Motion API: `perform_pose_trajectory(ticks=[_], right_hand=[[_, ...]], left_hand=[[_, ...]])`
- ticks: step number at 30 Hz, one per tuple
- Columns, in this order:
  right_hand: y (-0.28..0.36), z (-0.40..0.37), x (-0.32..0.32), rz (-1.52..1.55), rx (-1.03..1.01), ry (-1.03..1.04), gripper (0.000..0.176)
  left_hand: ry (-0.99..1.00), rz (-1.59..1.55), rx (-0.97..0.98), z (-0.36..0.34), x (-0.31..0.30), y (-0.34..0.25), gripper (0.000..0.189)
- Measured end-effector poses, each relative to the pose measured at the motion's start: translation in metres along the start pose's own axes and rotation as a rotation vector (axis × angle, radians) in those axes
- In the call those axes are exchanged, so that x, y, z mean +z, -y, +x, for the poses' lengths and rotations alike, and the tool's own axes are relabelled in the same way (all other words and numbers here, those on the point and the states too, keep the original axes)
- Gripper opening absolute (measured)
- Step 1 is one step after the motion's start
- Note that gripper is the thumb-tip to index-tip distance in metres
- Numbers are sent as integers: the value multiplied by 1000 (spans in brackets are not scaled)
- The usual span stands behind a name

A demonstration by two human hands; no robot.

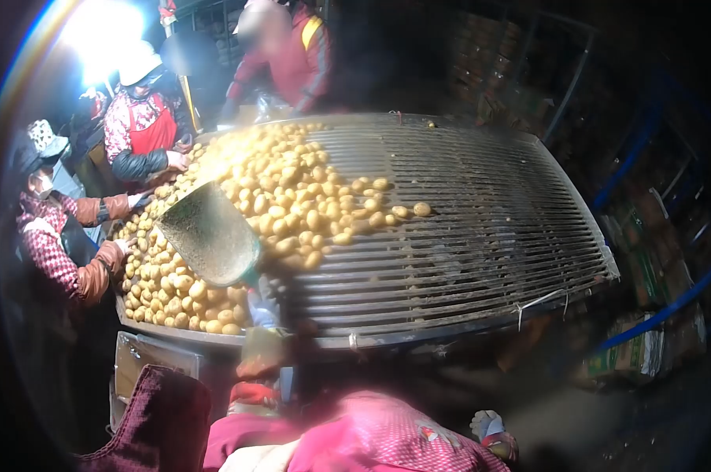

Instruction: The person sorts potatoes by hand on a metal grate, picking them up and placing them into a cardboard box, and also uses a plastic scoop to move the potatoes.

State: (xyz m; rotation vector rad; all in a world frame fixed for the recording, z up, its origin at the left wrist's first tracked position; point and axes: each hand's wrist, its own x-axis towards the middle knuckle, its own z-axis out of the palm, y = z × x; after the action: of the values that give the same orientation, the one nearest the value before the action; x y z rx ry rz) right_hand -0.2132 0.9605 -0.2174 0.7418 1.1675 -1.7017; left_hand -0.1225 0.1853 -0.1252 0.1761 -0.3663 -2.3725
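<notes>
A green-rimmed scoop (210,236) with a dusty, worn face is tilted over a heap of potatoes (292,189). At its lower right end, my left hand (264,308), in a pale glove and blurred, is closed on the scoop. Its grip is partly hidden by blur. Low on the right, my right hand (487,423) is beyond the pink checked clothing, in a grey-white glove, with its fingers slightly apart and nothing visible in it. The potatoes cover the left part of a slatted metal table (465,228), and a few lie loose near its middle.
Two people (52,228) (147,126) reach into the potatoes from the left edge. Another person (292,55) in a red jacket stands behind the table. A crate (155,358) is below the near left corner. Blue bars (662,311) and boxes (635,346) are at the right.
</notes>
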Motion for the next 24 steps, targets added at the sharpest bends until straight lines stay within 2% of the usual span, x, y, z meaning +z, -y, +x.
perform_pose_trajectory(ticks=[1, 2, 3, 4, 5, 6, 7, 8, 9, 11, 12, 13, 14, 15, 17, 18, 19, 20, 21, 23, 24], right_hand=[[11, 4, 6, 112, 58, 150, 29], [20, 9, 13, 224, 118, 300, 29], [29, 13, 19, 338, 179, 448, 29], [40, 10, 36, 205, 98, 492, 30], [52, -19, 96, -93, -110, 195, 32], [61, -55, 167, -385, -318, -110, 35], [75, -87, 230, -602, -390, -105, 37], [86, -107, 280, -820, -459, -100, 40], [90, -109, 308, -858, -524, 8, 45], [94, -117, 363, -893, -701, 239, 45], [95, -111, 381, -951, -789, 340, 49], [92, -100, 393, -858, -753, 388, 52], [89, -82, 405, -765, -716, 434, 55], [88, -69, 422, -672, -678, 480, 58], [74, -62, 456, -252, -420, 462, 70], [72, -60, 463, -183, -470, 373, 68], [69, -58, 469, -117, -519, 284, 67], [77, -59, 472, -31, -478, 490, 54], [84, -56, 474, 59, -392, 488, 49], [106, -46, 469, 248, -219, 483, 40], [128, -36, 452, 253, -339, 177, 32]], left_hand=[[26, -31, -6, -7, -3, -1, 53], [121, -191, -55, -5, -16, 5, 58], [171, -144, -76, -11, -13, 7, 57], [222, -97, -101, -21, 3, 17, 57], [275, -52, -131, -32, 32, 29, 56], [275, 291, -86, -49, 68, 40, 51], [272, 635, -45, -66, 104, 50, 46], [298, 251, -213, -67, 93, 64, 44], [341, 520, -146, -74, 115, 77, 39], [524, 1527, 217, -95, 165, 97, 31], [617, 1808, 369, -109, 183, 106, 27], [712, 1938, 422, -125, 197, 116, 24], [816, 1920, 361, -137, 211, 123, 26], [900, 1809, 179, -147, 223, 122, 29], [903, 1542, -230, -160, 242, 107, 40], [842, 1456, -348, -161, 242, 99, 47], [794, 1432, -284, -158, 227, 94, 46], [748, 1408, -220, -156, 213, 90, 46], [611, 1346, -316, -146, 196, 85, 45], [644, 1498, -326, -129, 181, 57, 43], [815, 1709, -232, -114, 180, 36, 41]])
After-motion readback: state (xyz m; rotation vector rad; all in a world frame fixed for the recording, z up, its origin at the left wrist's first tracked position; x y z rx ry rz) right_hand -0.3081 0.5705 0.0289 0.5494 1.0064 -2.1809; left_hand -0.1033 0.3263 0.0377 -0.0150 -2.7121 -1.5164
